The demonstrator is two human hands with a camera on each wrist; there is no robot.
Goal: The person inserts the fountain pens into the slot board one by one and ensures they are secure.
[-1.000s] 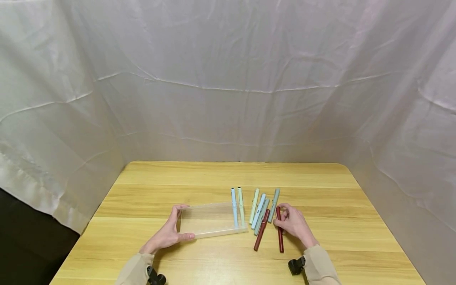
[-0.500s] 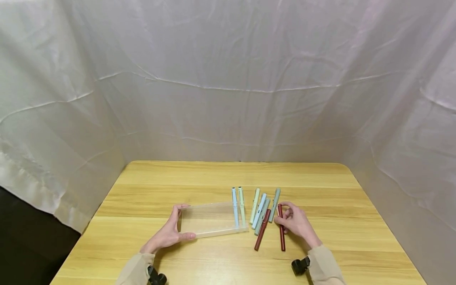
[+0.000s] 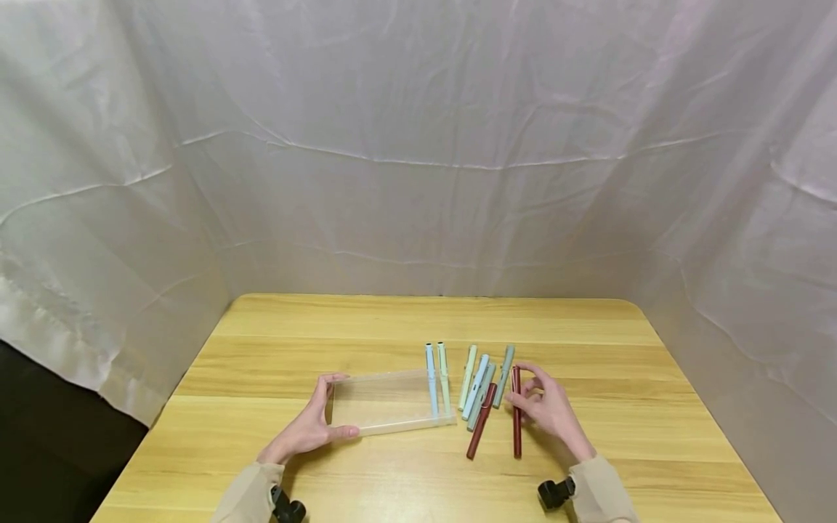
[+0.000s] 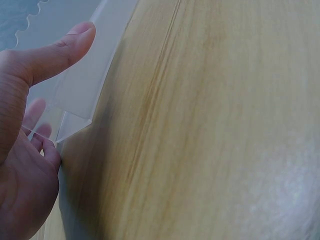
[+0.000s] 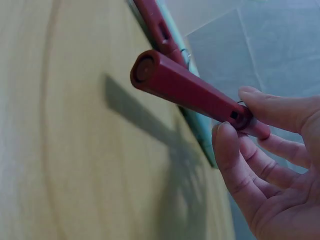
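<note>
Now, on the light wooden table: clear rectangular plastic box, braced at its left end by the left hand, thumb and fingers clamped on the near corner wall. Well to its right, beyond the loose pastel pens, the dark red capped pen, long axis running away from the body, pinched near its far end by the right hand, near end lifted off the wood. Box lying leftward of that grip.
</note>
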